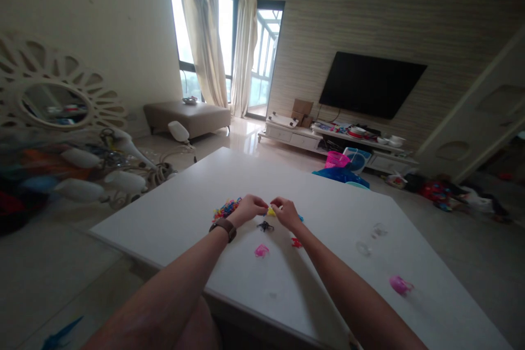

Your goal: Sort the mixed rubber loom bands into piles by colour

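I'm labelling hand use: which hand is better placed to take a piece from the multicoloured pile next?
Probably the left hand: it is close beside the multicoloured pile, while the right hand is farther off, with the yellow piece between them.

No legible text, label or number (details too soft) anywhere.

The left hand is facing the right hand closely, the right fingertips pinching, both forearms slanting forward.
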`<control>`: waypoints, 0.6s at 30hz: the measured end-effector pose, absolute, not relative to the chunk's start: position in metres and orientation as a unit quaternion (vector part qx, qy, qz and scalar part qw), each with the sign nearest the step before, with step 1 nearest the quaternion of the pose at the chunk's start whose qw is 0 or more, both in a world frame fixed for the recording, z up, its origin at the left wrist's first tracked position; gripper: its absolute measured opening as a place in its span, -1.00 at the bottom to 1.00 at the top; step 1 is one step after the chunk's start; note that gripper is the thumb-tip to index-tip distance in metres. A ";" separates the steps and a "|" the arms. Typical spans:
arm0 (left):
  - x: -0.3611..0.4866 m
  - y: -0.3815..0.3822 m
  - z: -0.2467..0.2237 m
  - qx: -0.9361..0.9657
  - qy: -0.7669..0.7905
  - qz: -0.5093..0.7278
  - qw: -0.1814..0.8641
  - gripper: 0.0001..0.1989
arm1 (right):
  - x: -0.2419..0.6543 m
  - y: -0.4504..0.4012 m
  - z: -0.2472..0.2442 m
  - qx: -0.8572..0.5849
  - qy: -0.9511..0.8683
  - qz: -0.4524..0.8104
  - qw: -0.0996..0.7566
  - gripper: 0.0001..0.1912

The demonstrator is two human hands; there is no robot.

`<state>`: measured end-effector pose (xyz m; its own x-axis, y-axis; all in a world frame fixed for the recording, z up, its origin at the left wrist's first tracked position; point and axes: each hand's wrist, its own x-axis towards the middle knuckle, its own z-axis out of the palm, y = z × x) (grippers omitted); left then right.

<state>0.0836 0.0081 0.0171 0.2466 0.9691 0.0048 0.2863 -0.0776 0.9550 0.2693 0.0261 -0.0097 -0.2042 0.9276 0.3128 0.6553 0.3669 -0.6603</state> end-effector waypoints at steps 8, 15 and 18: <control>0.130 0.004 0.024 0.606 0.388 0.388 0.577 -0.73 | 0.313 -0.011 0.018 -0.443 -0.624 0.485 0.423 -0.70; 0.184 -0.004 0.032 0.680 0.312 0.319 0.582 -0.75 | 0.368 -0.055 0.024 -0.536 -0.483 0.512 0.467 -0.59; 0.201 -0.007 0.026 0.713 0.293 0.267 0.578 -0.77 | 0.383 -0.071 0.023 -0.553 -0.486 0.508 0.446 -0.63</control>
